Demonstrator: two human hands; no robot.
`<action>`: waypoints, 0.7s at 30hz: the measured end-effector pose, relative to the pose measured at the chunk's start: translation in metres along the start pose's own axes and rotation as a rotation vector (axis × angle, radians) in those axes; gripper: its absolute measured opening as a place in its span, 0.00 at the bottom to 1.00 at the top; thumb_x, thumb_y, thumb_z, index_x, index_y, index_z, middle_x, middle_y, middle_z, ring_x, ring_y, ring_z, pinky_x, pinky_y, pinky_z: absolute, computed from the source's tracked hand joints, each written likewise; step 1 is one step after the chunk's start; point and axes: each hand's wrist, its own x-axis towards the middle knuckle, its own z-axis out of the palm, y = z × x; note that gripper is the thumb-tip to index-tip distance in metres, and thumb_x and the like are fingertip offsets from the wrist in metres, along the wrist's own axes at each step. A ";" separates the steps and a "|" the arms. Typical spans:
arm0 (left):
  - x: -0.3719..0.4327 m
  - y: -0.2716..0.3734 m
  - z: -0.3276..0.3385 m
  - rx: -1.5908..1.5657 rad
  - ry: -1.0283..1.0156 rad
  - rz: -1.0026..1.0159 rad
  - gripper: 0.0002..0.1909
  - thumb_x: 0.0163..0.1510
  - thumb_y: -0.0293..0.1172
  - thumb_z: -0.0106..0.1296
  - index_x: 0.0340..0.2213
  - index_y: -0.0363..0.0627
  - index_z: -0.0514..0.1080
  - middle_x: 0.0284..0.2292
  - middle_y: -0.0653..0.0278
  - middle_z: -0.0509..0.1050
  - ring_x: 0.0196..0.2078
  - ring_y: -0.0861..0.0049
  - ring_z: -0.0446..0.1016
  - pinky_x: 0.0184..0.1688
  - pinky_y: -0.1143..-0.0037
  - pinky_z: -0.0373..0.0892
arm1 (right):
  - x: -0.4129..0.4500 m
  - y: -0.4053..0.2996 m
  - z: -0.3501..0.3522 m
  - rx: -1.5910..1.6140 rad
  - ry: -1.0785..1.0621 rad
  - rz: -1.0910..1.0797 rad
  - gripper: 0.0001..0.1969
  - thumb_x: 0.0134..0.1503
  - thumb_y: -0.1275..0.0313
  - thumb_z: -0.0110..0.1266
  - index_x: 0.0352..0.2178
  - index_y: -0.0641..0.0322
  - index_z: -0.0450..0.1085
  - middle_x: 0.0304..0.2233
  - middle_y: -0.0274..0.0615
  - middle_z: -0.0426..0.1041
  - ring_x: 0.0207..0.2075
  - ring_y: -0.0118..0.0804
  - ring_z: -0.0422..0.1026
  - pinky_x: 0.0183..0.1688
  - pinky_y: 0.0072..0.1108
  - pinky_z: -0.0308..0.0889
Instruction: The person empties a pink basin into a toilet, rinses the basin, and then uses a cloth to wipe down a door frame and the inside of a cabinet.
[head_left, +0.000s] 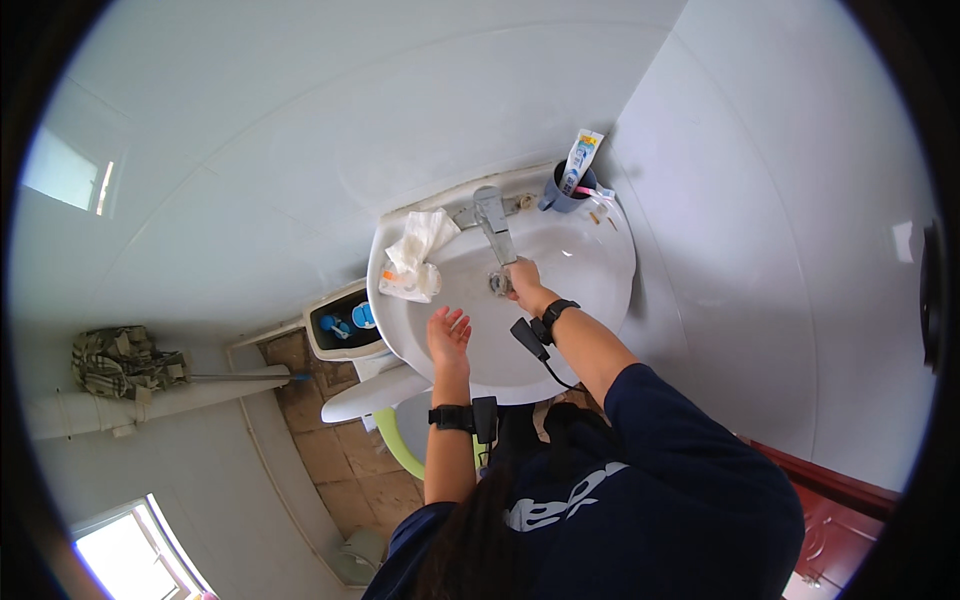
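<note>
A white ceramic washbasin (495, 352) lies before me, with a metal faucet (493, 217) at its back. My right hand (523, 281) is just below the spout's end, beside the drain (499, 283); its fingers are partly hidden, so whether it grips anything is unclear. Palm up and empty, my left hand (448, 336) hovers over the basin's left side with its fingers slightly apart. Near it, on the left rim, are a tissue packet (409, 283) and a crumpled white tissue or wrapper (421, 238). Each wrist wears a black strap with a device.
A blue-grey mug (553, 199) with a toothpaste tube (581, 160) and a pink toothbrush (592, 193) stands at the back right rim. Left of the basin are an uncovered toilet tank (317, 351) and a white lid-like piece (371, 395). Walls close in behind and at right.
</note>
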 end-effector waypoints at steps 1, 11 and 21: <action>0.002 -0.003 0.001 0.008 -0.003 -0.019 0.22 0.49 0.42 0.42 0.43 0.44 0.60 0.40 0.60 0.66 0.42 0.70 0.65 0.43 0.74 0.61 | 0.002 -0.001 -0.003 0.001 0.034 0.012 0.09 0.44 0.65 0.48 0.20 0.60 0.65 0.15 0.37 0.63 0.13 0.30 0.61 0.11 0.22 0.52; 0.054 -0.055 0.022 0.302 -0.276 -0.328 0.22 0.51 0.42 0.44 0.45 0.46 0.58 0.42 0.61 0.62 0.42 0.69 0.65 0.42 0.69 0.63 | -0.018 0.019 -0.012 0.191 -0.059 0.060 0.14 0.48 0.62 0.45 0.26 0.62 0.68 0.24 0.39 0.68 0.23 0.32 0.67 0.23 0.23 0.62; 0.114 -0.067 0.051 0.525 -0.004 0.126 0.09 0.48 0.32 0.49 0.30 0.44 0.63 0.25 0.68 0.68 0.25 0.79 0.66 0.27 0.78 0.64 | -0.014 0.009 -0.100 -0.966 -0.139 -0.676 0.10 0.44 0.70 0.51 0.29 0.61 0.68 0.26 0.44 0.70 0.25 0.38 0.70 0.30 0.24 0.65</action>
